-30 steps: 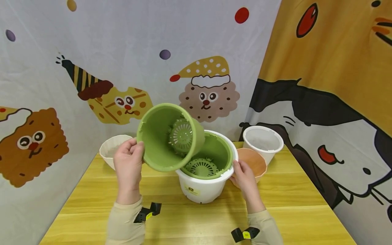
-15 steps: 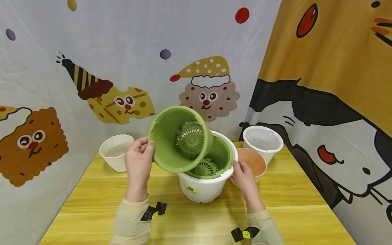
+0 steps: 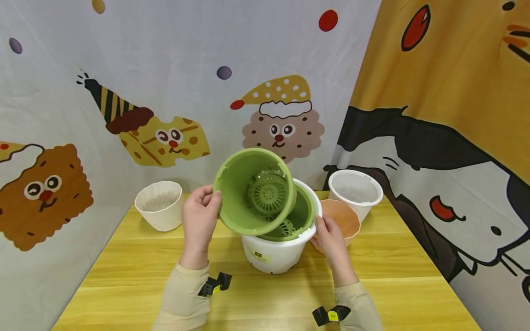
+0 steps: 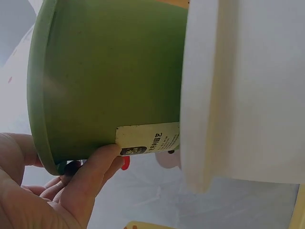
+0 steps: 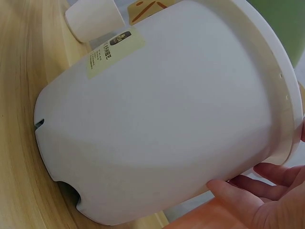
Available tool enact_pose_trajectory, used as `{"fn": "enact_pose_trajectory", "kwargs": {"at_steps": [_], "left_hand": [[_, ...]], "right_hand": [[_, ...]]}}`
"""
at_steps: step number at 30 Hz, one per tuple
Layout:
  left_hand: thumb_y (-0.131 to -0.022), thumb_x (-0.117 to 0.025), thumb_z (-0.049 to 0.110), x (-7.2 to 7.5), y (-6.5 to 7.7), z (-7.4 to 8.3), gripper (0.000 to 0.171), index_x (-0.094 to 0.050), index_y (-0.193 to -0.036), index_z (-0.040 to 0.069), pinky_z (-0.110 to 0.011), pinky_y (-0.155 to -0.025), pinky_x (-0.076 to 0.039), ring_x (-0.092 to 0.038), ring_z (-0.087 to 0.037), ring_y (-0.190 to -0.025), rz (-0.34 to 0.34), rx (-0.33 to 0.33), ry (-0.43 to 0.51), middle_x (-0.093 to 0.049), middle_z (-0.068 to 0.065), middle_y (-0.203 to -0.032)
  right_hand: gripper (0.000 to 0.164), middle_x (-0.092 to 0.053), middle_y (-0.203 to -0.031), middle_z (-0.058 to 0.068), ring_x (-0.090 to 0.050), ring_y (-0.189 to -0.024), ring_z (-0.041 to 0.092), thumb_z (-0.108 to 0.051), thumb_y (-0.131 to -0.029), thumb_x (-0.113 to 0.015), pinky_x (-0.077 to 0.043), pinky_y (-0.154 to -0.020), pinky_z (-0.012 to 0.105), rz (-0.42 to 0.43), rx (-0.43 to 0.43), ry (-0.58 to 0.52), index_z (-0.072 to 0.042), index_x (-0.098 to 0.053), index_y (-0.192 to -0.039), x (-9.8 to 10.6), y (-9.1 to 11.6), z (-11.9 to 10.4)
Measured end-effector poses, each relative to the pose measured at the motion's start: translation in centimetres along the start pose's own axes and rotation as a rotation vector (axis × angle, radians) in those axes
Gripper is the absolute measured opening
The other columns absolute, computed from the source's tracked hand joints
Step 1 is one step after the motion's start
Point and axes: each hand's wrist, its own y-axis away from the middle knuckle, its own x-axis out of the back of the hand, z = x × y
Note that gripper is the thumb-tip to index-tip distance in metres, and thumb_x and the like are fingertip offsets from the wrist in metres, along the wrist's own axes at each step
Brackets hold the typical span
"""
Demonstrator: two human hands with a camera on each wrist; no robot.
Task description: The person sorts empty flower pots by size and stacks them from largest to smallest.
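A green plastic flowerpot (image 3: 236,202) with a slotted base is tilted, its mouth facing me. My left hand (image 3: 200,214) pinches its rim at the left, thumb and fingers on either side. Below and behind it, a large white flowerpot (image 3: 269,255) stands upright on the table with another green flowerpot (image 3: 305,207) nested inside. The held pot overlaps the nested one's opening; in the left wrist view its labelled side (image 4: 109,81) lies close to the white rim. My right hand (image 3: 331,236) grips the white pot's rim at the right, with fingers (image 5: 233,195) under the lip.
A cream ribbed pot (image 3: 159,207) stands at the back left of the wooden table (image 3: 136,280). To the right are an orange pot (image 3: 341,218), partly hidden by my right hand, and a smaller white pot (image 3: 356,191). A printed curtain (image 3: 165,59) hangs close behind.
My left hand has carried the tilted green pot right and slightly down, further over the white pot. The cream pot has come fully into view. My right hand has stayed in place.
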Motion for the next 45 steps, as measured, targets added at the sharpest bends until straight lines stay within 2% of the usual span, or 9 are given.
{"fn": "enact_pose_trajectory", "kwargs": {"at_steps": [9,15,22,32,37,45], "left_hand": [[-0.092,-0.061,0.003,-0.6,0.2,-0.5,0.021,-0.069,-0.108,-0.008,-0.017,-0.057,-0.054,-0.067,-0.012,-0.07,-0.003,-0.047,-0.156,-0.072,-0.023,-0.094],[-0.091,-0.062,0.003,-1.0,0.3,-0.9,0.021,-0.07,-0.109,-0.007,-0.019,-0.055,-0.055,-0.068,-0.018,-0.069,-0.012,-0.068,-0.181,-0.073,-0.021,-0.092],[-0.091,-0.063,0.003,-1.4,0.2,-1.1,0.021,-0.071,-0.109,-0.005,-0.019,-0.057,-0.055,-0.071,-0.027,-0.076,-0.044,-0.106,-0.222,-0.073,-0.019,-0.092],[-0.091,-0.063,0.003,-1.8,0.0,-1.4,0.022,-0.072,-0.11,-0.004,-0.021,-0.052,-0.053,-0.065,-0.018,-0.066,-0.082,-0.144,-0.269,-0.074,-0.015,-0.088],[-0.091,-0.062,0.003,-1.9,-0.2,-1.6,0.024,-0.071,-0.113,-0.004,-0.022,-0.053,-0.055,-0.067,-0.021,-0.068,-0.1,-0.131,-0.273,-0.074,-0.016,-0.089],[-0.092,-0.063,0.006,-2.2,-0.6,-1.7,0.026,-0.071,-0.115,-0.003,-0.025,-0.058,-0.057,-0.069,-0.022,-0.073,-0.119,-0.132,-0.346,-0.074,-0.015,-0.092]], "right_hand": [[0.047,-0.053,-0.13,0.028,-0.059,-0.106,0.024,-0.027,-0.107,-0.044,-0.054,-0.094,0.043,0.002,0.005,-0.006,0.009,-0.047,-0.137,0.0,-0.1,0.2],[0.046,-0.052,-0.13,0.029,-0.059,-0.107,0.026,-0.026,-0.107,-0.044,-0.053,-0.094,0.043,0.0,0.009,-0.01,0.009,-0.047,-0.137,0.0,-0.1,0.2],[0.046,-0.052,-0.13,0.029,-0.06,-0.105,0.025,-0.026,-0.107,-0.043,-0.055,-0.092,0.04,0.002,0.008,-0.006,0.009,-0.047,-0.137,0.0,-0.1,0.1],[0.047,-0.051,-0.131,0.029,-0.059,-0.107,0.027,-0.026,-0.107,-0.043,-0.054,-0.092,0.041,-0.005,0.012,-0.012,0.009,-0.047,-0.137,0.1,-0.1,0.2],[0.048,-0.051,-0.132,0.029,-0.059,-0.108,0.028,-0.027,-0.107,-0.043,-0.054,-0.092,0.04,-0.004,0.015,-0.004,0.01,-0.047,-0.137,0.2,-0.1,0.1],[0.047,-0.051,-0.132,0.029,-0.059,-0.107,0.026,-0.027,-0.107,-0.042,-0.055,-0.092,0.039,-0.008,0.005,-0.012,0.009,-0.047,-0.137,0.1,-0.1,0.2]]}}
